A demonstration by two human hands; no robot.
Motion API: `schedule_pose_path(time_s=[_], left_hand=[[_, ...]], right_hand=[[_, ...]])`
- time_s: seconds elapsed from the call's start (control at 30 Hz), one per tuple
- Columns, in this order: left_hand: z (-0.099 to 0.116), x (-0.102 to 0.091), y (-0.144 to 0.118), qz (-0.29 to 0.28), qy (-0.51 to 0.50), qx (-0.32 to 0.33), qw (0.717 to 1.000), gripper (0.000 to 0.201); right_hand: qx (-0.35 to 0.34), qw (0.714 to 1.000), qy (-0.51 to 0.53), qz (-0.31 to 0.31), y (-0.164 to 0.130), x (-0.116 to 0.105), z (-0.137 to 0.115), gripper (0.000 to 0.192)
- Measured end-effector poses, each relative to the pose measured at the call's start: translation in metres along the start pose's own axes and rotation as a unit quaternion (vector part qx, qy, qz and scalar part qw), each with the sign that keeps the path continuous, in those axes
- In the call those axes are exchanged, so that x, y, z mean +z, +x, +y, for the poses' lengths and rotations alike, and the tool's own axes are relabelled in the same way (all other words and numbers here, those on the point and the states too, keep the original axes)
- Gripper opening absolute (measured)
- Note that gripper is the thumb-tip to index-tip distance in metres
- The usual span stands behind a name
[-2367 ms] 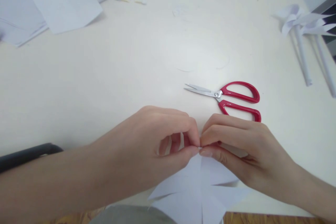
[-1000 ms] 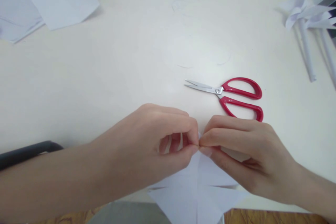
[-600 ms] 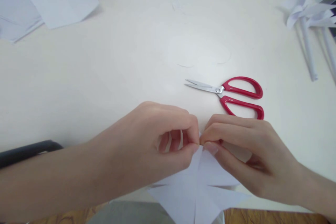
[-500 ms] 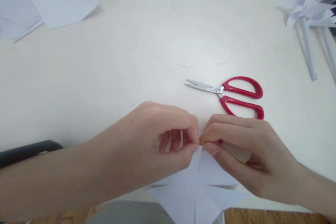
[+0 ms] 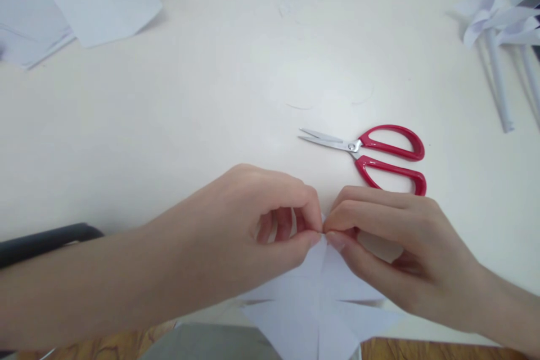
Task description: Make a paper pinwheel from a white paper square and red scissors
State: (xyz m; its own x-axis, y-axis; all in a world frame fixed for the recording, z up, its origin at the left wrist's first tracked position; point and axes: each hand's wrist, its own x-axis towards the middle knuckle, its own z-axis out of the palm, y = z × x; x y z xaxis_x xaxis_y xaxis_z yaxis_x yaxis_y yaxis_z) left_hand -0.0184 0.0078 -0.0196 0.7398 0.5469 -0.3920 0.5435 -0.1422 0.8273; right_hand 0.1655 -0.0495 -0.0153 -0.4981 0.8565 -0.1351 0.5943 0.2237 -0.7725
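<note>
paper: a white cut sheet (image 5: 320,304) lies at the near edge of the table (image 5: 169,124), partly over the edge; slits divide it into pointed flaps.
left hand: the left hand (image 5: 253,225) is closed in a pinch, thumb and forefinger holding a tip of the paper at its far side.
right hand: the right hand (image 5: 392,242) is closed in the same way, pinching the paper just beside the left fingertips; the two pinches touch.
key relation: both hands meet above the far point of the paper, and the rest of the sheet spreads from there toward the person; neither hand is nearer than the other.
scissors: red-handled scissors (image 5: 371,152) lie just beyond the right hand, blades pointing left, not touched.
other things: loose sheets (image 5: 84,5) far left; paper pinwheels (image 5: 498,28) far right.
</note>
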Motion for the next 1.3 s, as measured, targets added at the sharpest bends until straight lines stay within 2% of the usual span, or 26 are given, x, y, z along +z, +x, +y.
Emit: schedule_pose_path(time_s=[0.17, 0.37, 0.97, 1.3], left_hand=[[-0.0002, 0.0000, -0.0006, -0.001, 0.005, -0.009, 1.000, 0.014], [-0.0003, 0.0004, -0.0007, 0.001, 0.002, -0.012, 1.000, 0.014], [-0.0019, 0.0022, -0.0013, 0.014, -0.015, 0.008, 1.000, 0.016], [-0.0011, 0.0021, -0.0009, 0.001, -0.013, -0.002, 1.000, 0.017]], right_hand=[[0.002, 1.000, 0.002, -0.014, -0.0001, -0.0002, 0.0008, 0.013], [0.002, 1.000, 0.002, 0.005, -0.0014, -0.0007, 0.0013, 0.013], [-0.011, 1.000, -0.001, -0.029, 0.0001, -0.0028, -0.0005, 0.012], [-0.041, 0.998, -0.040, 0.011, -0.0025, 0.0037, 0.0011, 0.010]])
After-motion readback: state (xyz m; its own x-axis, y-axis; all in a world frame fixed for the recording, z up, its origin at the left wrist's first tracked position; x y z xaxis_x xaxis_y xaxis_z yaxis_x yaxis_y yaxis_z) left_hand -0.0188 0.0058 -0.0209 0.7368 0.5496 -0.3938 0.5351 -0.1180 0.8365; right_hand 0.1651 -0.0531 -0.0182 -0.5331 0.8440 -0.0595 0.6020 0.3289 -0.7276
